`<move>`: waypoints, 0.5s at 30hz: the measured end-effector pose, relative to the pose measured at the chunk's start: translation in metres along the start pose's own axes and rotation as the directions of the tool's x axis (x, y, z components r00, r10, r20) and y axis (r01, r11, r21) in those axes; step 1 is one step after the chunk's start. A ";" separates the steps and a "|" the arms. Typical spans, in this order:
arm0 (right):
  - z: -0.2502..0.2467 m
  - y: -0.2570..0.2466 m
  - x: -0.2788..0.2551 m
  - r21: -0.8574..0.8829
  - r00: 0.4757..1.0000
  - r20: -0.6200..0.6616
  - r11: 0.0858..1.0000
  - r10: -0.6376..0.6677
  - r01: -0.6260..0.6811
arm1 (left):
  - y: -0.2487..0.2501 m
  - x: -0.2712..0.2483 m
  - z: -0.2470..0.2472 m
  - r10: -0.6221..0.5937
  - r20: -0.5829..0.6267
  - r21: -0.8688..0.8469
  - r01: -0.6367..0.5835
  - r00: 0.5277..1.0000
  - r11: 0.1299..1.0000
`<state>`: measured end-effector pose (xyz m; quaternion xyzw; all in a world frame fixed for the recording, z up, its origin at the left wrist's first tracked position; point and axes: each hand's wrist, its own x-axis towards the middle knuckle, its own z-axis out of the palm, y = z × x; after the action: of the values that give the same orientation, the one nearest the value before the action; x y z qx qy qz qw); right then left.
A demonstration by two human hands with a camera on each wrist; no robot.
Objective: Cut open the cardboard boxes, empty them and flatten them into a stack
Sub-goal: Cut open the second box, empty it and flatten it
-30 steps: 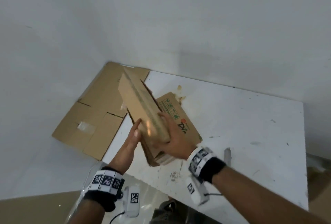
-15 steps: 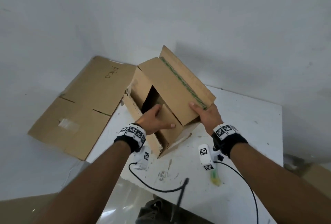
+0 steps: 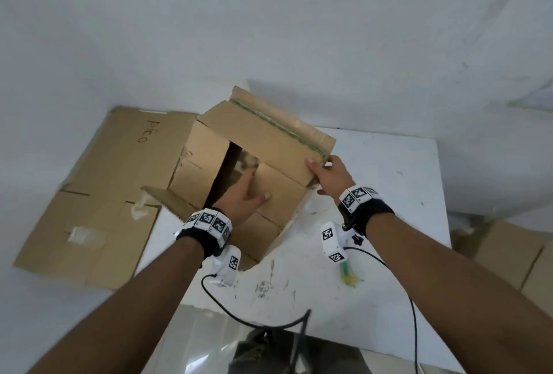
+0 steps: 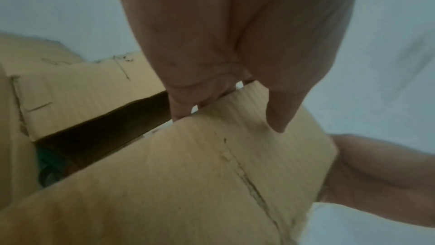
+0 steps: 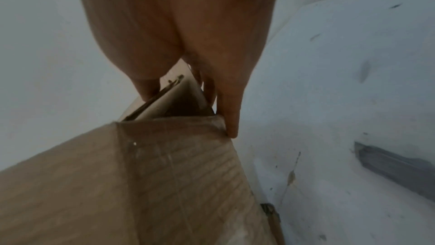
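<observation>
Cardboard box [image 3: 263,140] on table [image 3: 383,188]: flap [image 3: 281,194] in left grip [image 3: 242,198], corner [image 3: 324,150] in right grip [image 3: 330,176].

Both forearms stretch forward. The left hand [image 3: 245,194] hooks its fingers over a flap edge of the cardboard box [image 3: 263,137], thumb outside; the right hand [image 3: 329,174] pinches its upper corner.

Bare arms [image 3: 119,298], black wristbands [image 3: 371,218], perhaps coded tags [image 3: 208,218]

Soft, even light is filling the head view; the box [image 3: 269,146] is casting a faint shadow on the wall [image 3: 359,104]. Both wrist views are running dim and blurred.
</observation>
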<state>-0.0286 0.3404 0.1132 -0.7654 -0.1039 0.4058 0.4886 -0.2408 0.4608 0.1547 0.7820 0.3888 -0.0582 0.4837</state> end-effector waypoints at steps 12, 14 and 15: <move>0.013 0.005 -0.009 0.014 0.977 -0.165 0.990 -0.133 0.137 | -0.052 -0.113 0.017 -0.022 0.188 -0.055 0.033 0.982 0.998; 0.023 -0.004 -0.020 -0.028 0.965 -0.173 0.981 -0.196 0.194 | -0.053 -0.127 0.034 0.009 0.161 -0.177 0.020 0.987 0.984; 0.028 -0.009 -0.025 -0.045 0.957 -0.175 0.972 -0.233 0.229 | -0.055 -0.131 0.044 0.016 0.153 -0.186 0.013 0.988 0.982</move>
<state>-0.0628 0.3491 0.1284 -0.7873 -0.1530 0.2743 0.5305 -0.3554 0.3657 0.1536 0.7267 0.3534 -0.0815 0.5834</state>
